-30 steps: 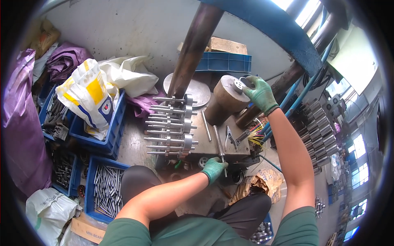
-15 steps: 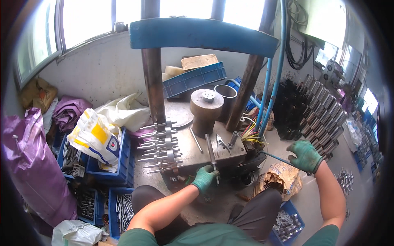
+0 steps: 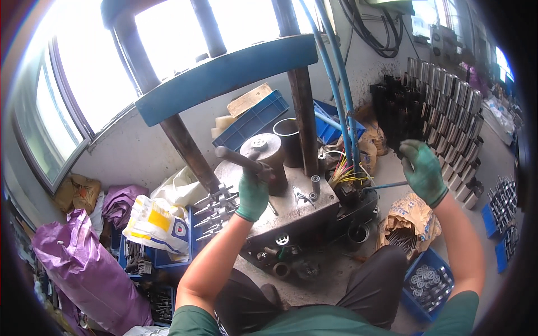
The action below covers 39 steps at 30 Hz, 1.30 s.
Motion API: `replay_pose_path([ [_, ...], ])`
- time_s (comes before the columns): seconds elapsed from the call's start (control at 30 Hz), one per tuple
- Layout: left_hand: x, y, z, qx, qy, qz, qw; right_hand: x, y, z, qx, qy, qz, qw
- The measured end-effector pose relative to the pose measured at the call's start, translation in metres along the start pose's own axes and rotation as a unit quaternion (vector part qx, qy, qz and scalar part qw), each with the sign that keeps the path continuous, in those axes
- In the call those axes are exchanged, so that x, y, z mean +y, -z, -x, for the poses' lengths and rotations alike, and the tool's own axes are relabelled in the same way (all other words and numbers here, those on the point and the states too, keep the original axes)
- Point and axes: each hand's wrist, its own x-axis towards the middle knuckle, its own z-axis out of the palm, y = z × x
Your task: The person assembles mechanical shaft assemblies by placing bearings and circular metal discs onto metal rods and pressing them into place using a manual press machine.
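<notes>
My left hand [image 3: 254, 193], in a green glove, is closed around a stepped metal shaft [image 3: 234, 158] and holds it up over the press bed [image 3: 291, 204]. The shaft's thicker end points left and toward me, in front of the round steel block [image 3: 262, 147]. To the right, my gloved right hand [image 3: 424, 175] is raised with thumb and fingers apart. A thin blue lever [image 3: 388, 185] ends at the edge of that hand; whether they touch I cannot tell. A pair of pliers [image 3: 302, 194] and a small upright cylinder [image 3: 315, 183] sit on the bed.
A blue press crossbar [image 3: 230, 73] spans the posts. Finned metal parts [image 3: 216, 211] line the bed's left edge. Stacked steel tubes [image 3: 448, 106] stand at right. Beside my knee is a blue bin of round parts [image 3: 428, 280], near a torn paper sack [image 3: 412, 221]. Purple sacks [image 3: 84, 263] fill the left.
My left hand has lifted the shaft from the bed's front edge to above the bed. My right hand and the lever's end have risen. The view has turned and tilted.
</notes>
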Motion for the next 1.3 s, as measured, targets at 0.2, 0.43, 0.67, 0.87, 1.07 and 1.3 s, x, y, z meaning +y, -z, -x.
replay_pose_path([
  [0.2,-0.021,0.024,-0.103,0.138,0.015,-0.013,0.990,0.044,-0.047,-0.069,0.002,-0.123,0.010,0.992],
  [0.43,-0.048,0.036,-0.154,0.188,0.098,-0.012,0.977,0.030,-0.049,-0.112,-0.161,-0.212,0.045,0.963],
  [0.67,-0.047,0.038,-0.172,0.092,0.142,-0.147,0.975,0.034,-0.051,-0.109,-0.229,-0.212,0.064,0.948],
  [0.87,-0.033,0.015,-0.179,0.011,0.091,-0.262,0.961,0.062,-0.046,-0.055,-0.169,-0.189,-0.011,0.967],
  [1.07,-0.056,0.030,-0.169,0.035,0.134,-0.167,0.976,0.034,-0.011,0.011,-0.256,-0.138,-0.038,0.956],
  [1.3,-0.083,0.024,-0.148,0.097,0.067,-0.335,0.935,-0.013,0.039,0.084,-0.478,-0.117,-0.116,0.863],
])
